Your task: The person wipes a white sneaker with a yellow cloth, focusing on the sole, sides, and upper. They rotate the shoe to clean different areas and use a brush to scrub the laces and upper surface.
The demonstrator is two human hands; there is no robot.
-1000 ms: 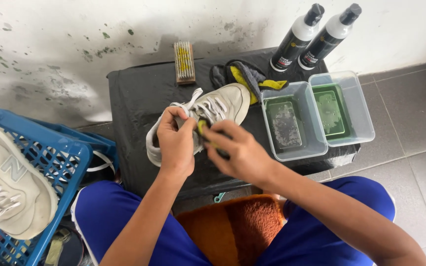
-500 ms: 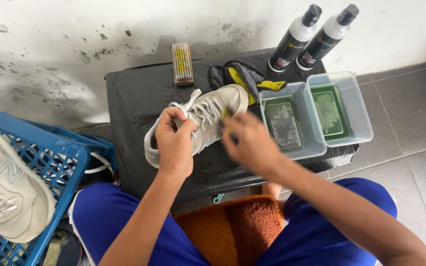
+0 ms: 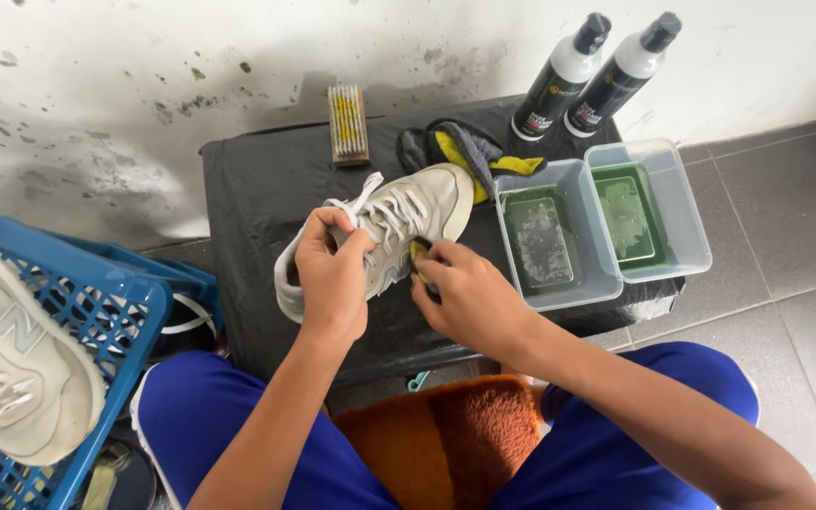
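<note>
The black-covered table (image 3: 266,189) fills the centre, with the blue crate (image 3: 96,312) at eight o'clock of it carrying a second pale sneaker (image 3: 11,368). At two o'clock stand two clear tubs (image 3: 606,222) of cloudy water, and behind them at one o'clock two black-and-white bottles (image 3: 592,71).

The white sneaker (image 3: 399,222) lies tilted on its side at the table's middle, toe toward one o'clock. It looks light and soft in the upper, firmer along the sole, probably damp and a little slippery; the heel and tongue area seem the surest places to grip.

The left hand (image 3: 332,274) is clamped over the tongue and laces. The right hand (image 3: 469,297) sits at four o'clock of the shoe, fingers pinched on a small yellowish scrubber (image 3: 417,253) pressed to the shoe's side. A wooden brush (image 3: 348,123) lies at twelve o'clock.
</note>
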